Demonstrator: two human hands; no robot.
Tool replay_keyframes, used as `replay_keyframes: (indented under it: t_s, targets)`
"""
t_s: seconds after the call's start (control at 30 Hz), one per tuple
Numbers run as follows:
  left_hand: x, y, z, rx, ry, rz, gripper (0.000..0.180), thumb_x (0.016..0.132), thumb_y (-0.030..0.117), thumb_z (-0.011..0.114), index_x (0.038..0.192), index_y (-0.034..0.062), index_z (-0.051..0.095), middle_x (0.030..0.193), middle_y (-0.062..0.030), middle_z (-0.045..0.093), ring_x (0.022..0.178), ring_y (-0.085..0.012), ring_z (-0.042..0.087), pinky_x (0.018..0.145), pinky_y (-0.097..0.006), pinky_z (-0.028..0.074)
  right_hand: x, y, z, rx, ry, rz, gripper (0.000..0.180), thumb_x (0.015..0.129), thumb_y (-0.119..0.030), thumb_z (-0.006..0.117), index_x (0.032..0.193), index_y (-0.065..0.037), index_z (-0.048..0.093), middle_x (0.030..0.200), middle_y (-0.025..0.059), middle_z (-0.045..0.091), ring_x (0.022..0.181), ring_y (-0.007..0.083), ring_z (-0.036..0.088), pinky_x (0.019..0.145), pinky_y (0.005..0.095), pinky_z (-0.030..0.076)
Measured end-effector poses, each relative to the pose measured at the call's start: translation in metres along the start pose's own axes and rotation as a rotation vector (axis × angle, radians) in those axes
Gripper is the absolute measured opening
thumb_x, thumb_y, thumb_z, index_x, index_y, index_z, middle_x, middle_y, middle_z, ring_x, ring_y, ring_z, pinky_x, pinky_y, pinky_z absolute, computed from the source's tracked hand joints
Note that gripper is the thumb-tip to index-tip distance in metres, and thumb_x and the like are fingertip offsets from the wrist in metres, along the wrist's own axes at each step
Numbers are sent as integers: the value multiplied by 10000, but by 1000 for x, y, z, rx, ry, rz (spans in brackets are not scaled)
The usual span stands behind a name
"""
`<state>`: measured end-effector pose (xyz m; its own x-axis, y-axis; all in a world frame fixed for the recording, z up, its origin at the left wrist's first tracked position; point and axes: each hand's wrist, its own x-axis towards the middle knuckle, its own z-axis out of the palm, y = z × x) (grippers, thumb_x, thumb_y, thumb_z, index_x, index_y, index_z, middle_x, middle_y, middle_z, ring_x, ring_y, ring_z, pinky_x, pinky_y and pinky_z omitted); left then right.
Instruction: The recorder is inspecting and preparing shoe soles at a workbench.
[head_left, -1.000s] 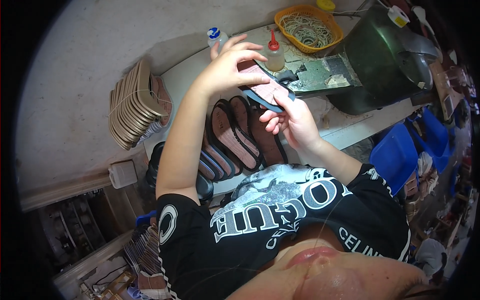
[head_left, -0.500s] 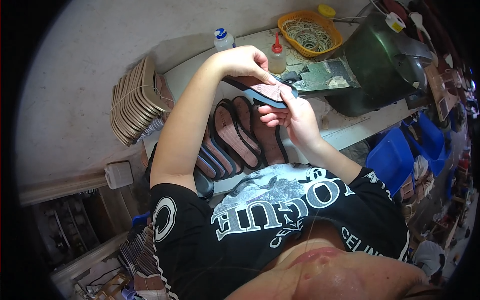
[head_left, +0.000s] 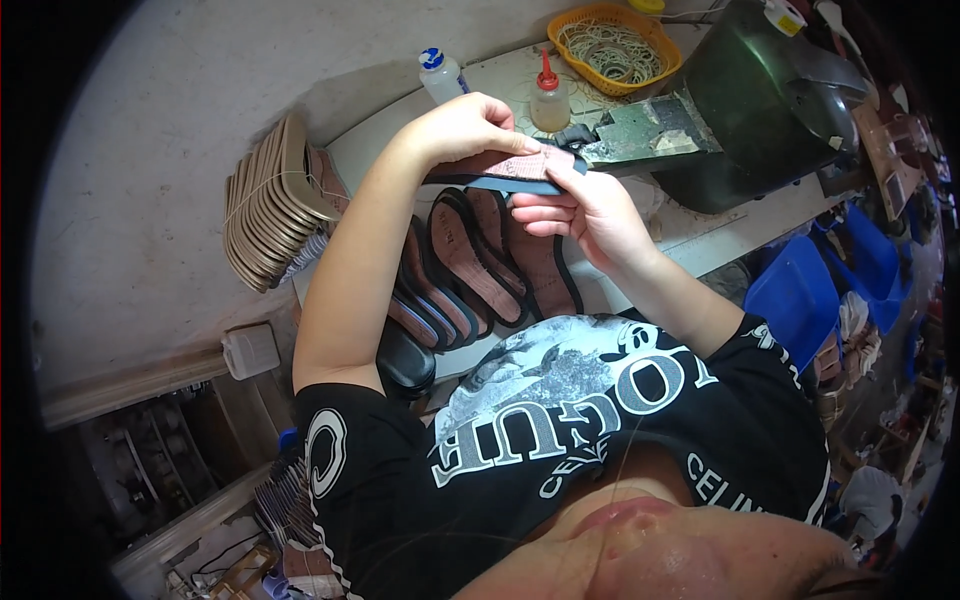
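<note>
Between my two hands is a shoe insole with a pinkish face and a blue-grey and black edge, held up over the table in front of the machine's arm. My left hand grips it from above, its thumb pressed on the pink face. At the right end my right hand pinches it with thumb and forefinger, the other fingers curled loosely below. Beneath them several similar insoles lie overlapping on the white table, pink side up with black or bluish edges.
A dark green machine stands at the right, its flat arm reaching toward my hands. Behind are a red-tipped squeeze bottle, a blue-capped bottle and a yellow basket of cord. Bundled tan soles lean leftward; blue chairs stand right.
The insole has shifted slightly left and tilted, so less of its pink face shows. Both hands have moved with it, still gripping. The whole view has shifted slightly.
</note>
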<state>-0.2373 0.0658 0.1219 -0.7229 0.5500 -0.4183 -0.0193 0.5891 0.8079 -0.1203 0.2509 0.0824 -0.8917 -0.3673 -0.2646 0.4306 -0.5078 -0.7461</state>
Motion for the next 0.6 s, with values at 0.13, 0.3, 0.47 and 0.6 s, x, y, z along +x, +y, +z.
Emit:
replay_keyframes:
  t_s: [0.13,0.3,0.47,0.6]
  targets:
    - [-7,4,4,20,27,-21,327,787,304,765,680,74,559,571,47,487,466,-34,399,403,-214,259,0,3,-2,22,-12,-2,416,967,-339,514,1212,-3,529,988,170,664,828,212,695,704,280,578]
    - [-11,8,9,69,24,-25,345,809,318,742,661,71,552,569,52,475,489,-41,408,422,-225,289,-1,1,-1,49,-14,-17,418,972,-327,506,1205,20,526,999,155,666,845,211,696,698,270,580]
    - [-14,4,11,73,39,-65,343,823,333,727,677,67,566,592,45,493,524,-43,431,448,-220,316,1,2,-2,43,-17,-25,417,979,-325,492,1189,33,533,998,156,668,838,213,698,691,273,584]
    - [-16,0,14,69,77,-20,335,835,347,712,703,63,593,626,35,515,569,-45,450,488,-219,353,2,0,-2,6,0,-14,415,989,-323,468,1244,2,502,1028,138,664,835,216,698,685,277,581]
